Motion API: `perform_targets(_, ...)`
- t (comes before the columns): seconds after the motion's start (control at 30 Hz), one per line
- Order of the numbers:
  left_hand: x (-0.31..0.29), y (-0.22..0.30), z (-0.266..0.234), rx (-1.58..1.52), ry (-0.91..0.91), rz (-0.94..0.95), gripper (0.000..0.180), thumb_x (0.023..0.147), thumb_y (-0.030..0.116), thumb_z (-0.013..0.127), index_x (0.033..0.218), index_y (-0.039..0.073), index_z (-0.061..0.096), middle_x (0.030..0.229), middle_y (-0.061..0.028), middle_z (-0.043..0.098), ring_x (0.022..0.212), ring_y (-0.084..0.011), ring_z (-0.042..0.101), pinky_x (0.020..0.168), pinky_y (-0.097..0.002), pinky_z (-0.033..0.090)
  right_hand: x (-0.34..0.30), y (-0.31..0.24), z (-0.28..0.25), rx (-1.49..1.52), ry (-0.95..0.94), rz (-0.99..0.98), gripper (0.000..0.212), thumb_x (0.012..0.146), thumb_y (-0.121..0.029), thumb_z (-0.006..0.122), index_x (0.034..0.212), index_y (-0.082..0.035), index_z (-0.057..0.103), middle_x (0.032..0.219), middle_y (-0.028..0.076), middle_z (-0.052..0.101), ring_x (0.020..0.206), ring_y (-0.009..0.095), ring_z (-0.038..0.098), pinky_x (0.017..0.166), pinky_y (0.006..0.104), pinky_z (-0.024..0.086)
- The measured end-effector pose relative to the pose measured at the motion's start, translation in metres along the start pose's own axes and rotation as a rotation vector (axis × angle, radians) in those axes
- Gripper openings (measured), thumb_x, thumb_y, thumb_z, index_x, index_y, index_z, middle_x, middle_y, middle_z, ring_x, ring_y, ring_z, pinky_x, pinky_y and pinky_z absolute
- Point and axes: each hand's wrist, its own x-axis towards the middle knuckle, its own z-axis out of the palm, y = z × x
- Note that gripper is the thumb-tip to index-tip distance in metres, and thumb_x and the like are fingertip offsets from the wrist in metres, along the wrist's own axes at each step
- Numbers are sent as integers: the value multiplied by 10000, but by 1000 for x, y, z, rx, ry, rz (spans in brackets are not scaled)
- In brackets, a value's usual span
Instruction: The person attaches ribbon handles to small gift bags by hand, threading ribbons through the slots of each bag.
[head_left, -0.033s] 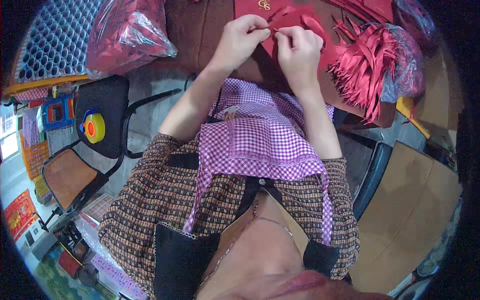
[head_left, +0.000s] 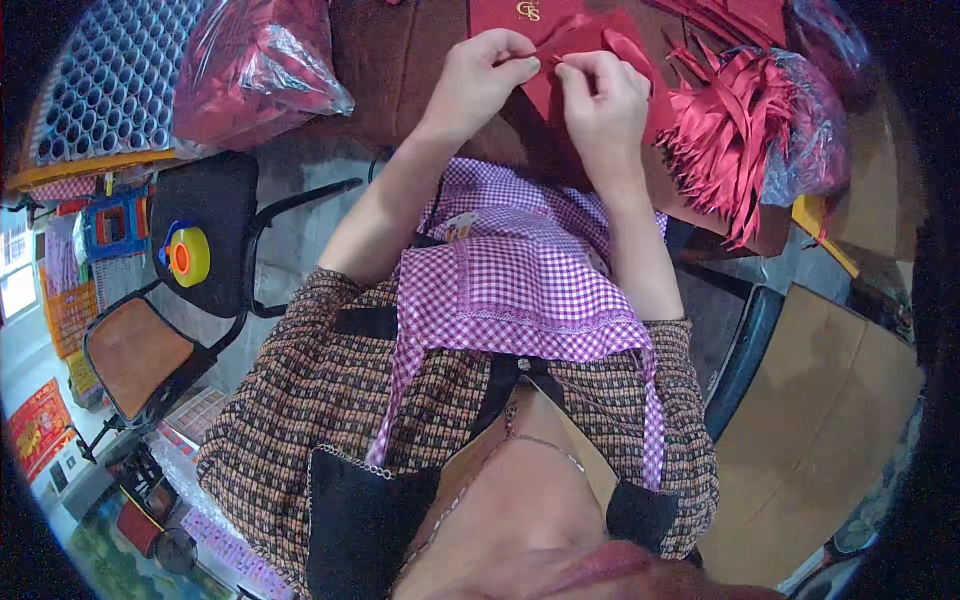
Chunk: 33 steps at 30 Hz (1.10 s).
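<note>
My left hand [head_left: 485,85] is closed, thumb and forefinger pinched on a red ribbon [head_left: 562,32] above the brown table. Close beside it, my right hand [head_left: 605,100] pinches the same ribbon, the two fingertips a short gap apart. Under and behind the hands lies a flat red folder or bag [head_left: 497,14] with a gold mark on it. A loop of the ribbon spreads over it, and the exact spot between my fingertips is too small to make out. Right of my right hand, a bundle of loose red ribbons [head_left: 730,130] spills over the table edge.
A clear plastic bag of red things [head_left: 258,75] stands at the left, beside a tray of round tubes [head_left: 105,85]. Clear plastic wrap [head_left: 815,120] lies behind the ribbon bundle. A black chair [head_left: 205,225] holds a yellow tape roll [head_left: 190,257]. Cardboard [head_left: 810,420] lies at the right.
My right hand has shifted slightly to the right, its fingers still pinched. The left hand stays about where it was.
</note>
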Motion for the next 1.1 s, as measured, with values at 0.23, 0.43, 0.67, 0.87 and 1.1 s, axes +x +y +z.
perform_targets(0.23,2,12,-5,-374,-78,-49,140,809,57,632,927,-15,605,810,-6,608,757,-71,558,680,-203,458,14,-8,-37,151,-16,182,123,754,-54,668,868,-19,636,822,88,639,772,191,591,699,303,482)
perform_targets(0.43,3,19,-8,-290,-140,-64,179,831,43,613,1000,-9,584,891,-24,600,811,-87,560,737,-210,448,12,-7,-39,137,-6,121,106,730,-43,675,832,-49,647,814,62,634,816,210,567,778,316,445)
perform_targets(0.67,0,26,-2,-173,-102,16,159,809,75,625,930,-26,611,785,-25,612,736,-70,560,656,-216,463,11,-10,-35,57,6,64,90,718,-85,693,796,-77,649,790,26,628,799,206,562,789,321,384)
perform_targets(0.87,-2,32,4,-37,-44,68,163,776,84,641,898,-24,628,749,-61,621,706,-99,575,634,-249,474,6,-10,-32,5,-19,52,61,737,-95,682,783,-82,644,758,30,622,777,202,562,757,328,373)
perform_targets(1.1,-7,37,8,291,69,258,151,739,116,668,863,33,644,735,-132,592,723,-263,600,675,-340,491,4,-15,-36,107,-32,154,97,745,-91,680,827,-47,653,757,65,628,780,214,572,764,336,416)
